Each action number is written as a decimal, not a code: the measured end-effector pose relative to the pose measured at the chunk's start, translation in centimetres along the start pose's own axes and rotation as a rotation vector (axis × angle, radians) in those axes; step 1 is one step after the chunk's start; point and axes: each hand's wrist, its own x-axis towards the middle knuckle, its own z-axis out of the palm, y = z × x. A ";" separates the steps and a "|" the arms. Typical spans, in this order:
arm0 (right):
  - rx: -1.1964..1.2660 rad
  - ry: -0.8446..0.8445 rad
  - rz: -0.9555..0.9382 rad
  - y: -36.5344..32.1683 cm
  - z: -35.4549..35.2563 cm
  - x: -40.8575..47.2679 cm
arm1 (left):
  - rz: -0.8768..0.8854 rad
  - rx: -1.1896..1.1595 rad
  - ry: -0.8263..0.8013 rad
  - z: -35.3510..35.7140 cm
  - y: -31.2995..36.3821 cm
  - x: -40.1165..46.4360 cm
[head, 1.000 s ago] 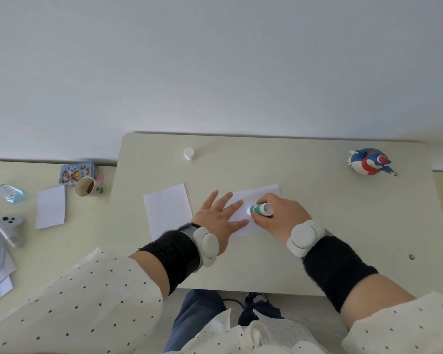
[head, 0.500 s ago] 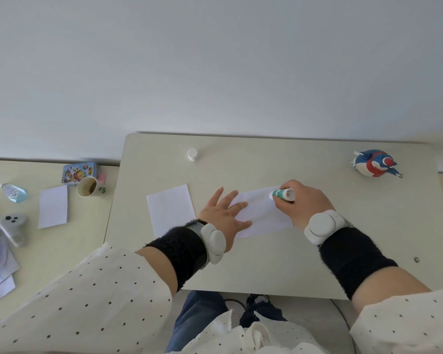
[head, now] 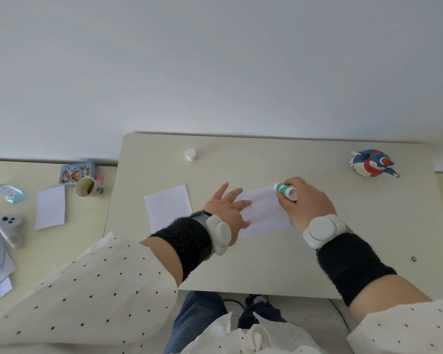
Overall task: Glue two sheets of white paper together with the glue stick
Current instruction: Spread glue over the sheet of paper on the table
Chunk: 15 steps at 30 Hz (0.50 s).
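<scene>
head view: the left hand (head: 226, 209) lies flat with fingers spread straight, pressing the left end of a sheet (head: 262, 213) on the table (head: 266, 267), near the middle of the top. the right hand (head: 306, 204) is curled round the glue stick (head: 285, 190), its tip laid on the sheet's far right corner. a second sheet (head: 168, 208) lies flat just left of the left hand, toward the table's left edge, apart from the first. a white cap (head: 190, 154) stands near the far edge. a toy bird (head: 372, 166) sits at the far right corner. on the side table (head: 69, 241) to the left: a cup (head: 87, 187), a tin (head: 77, 172), a paper (head: 50, 207) and a controller (head: 10, 228).
</scene>
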 end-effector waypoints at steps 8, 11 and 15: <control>-0.102 -0.231 -0.071 -1.5 2.2 -1.5 | 0.005 -0.004 -0.019 0.0 0.1 -0.3; -0.067 -0.201 -0.051 -1.3 2.1 -0.8 | -0.014 -0.023 -0.022 -0.1 0.0 -0.3; -0.026 -0.125 -0.011 -0.4 1.3 0.2 | -0.006 0.001 -0.037 -0.1 0.0 -0.3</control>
